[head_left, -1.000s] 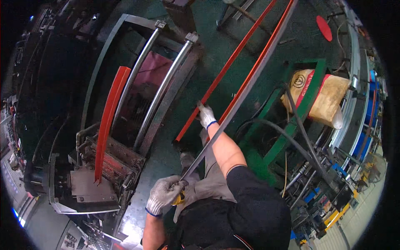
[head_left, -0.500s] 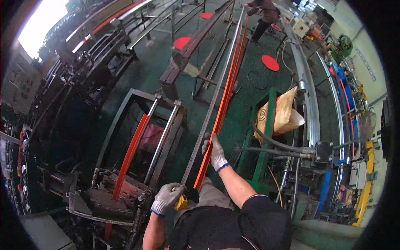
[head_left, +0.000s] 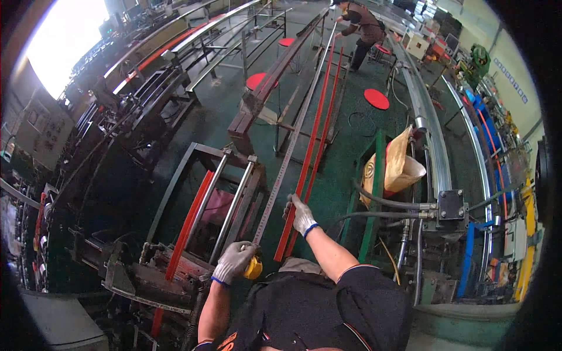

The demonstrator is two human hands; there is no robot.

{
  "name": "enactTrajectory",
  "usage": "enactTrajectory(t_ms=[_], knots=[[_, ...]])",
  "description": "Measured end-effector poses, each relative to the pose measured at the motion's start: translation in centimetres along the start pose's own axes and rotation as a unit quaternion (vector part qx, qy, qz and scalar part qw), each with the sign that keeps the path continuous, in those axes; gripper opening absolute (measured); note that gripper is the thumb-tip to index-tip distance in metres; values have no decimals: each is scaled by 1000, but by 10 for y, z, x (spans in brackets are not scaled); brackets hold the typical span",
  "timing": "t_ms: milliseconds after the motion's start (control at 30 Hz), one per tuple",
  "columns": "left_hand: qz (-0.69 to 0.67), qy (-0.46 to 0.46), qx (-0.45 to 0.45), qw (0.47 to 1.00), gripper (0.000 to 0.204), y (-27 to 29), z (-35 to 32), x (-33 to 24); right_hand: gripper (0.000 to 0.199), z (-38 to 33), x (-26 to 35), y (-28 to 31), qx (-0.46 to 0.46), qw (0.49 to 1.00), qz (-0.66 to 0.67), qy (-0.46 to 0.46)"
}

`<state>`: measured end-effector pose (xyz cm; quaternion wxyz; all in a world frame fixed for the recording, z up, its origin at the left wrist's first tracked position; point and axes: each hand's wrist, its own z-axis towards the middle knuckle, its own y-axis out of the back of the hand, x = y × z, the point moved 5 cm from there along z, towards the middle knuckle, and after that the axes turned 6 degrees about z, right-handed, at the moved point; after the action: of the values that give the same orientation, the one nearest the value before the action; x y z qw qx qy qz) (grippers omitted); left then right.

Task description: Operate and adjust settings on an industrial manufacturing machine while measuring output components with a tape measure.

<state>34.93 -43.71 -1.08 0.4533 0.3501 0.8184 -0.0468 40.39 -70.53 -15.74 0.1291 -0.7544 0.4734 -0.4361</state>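
**Two gloved hands on a tape measure and a red strip**

Two containers show from where I watch. A tan paper sack (head_left: 393, 169) stands open-mouthed well to the right of my right hand (head_left: 301, 215), slumped against a green frame (head_left: 374, 193); I cannot tell what is inside it. To the left of my left hand (head_left: 233, 261), a grey steel rack (head_left: 202, 193) of upright bars holds one long curved red strip (head_left: 186, 229) standing on edge.

My left hand, in a grey knit glove with a blue cuff, is clenched around a yellow tape measure case (head_left: 253, 269), which sits at the right side of that fist. From it a narrow metal tape blade (head_left: 293, 137) runs straight away from the hand, up across the green floor toward a person (head_left: 358, 26) bent over at the far end.

My right hand, gloved the same, rests on the near end of the long red strips (head_left: 310, 158), fingers spread along them; I cannot tell whether it grips or only presses. These strips are thin, flat and smooth, lying side by side just right of the tape blade. Their near tips end just below that hand.

Black hoses (head_left: 386, 205) curve off to its right.
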Motion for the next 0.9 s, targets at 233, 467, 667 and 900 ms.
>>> enactTrajectory(t_ms=[233,467,667,900], knots=[[31,3,-20,999,32,-1,6,-18,25,7,-3,-10,37,999,3,4],[46,-12,-32,998,43,2,22,-20,37,-4,7,-51,32,995,90,-30],[73,-12,-16,997,42,-6,22,-44,37,17,32,-44,41,995,88,16],[80,-3,-11,997,47,-9,21,-49,46,44,43,-35,34,995,97,-10]])
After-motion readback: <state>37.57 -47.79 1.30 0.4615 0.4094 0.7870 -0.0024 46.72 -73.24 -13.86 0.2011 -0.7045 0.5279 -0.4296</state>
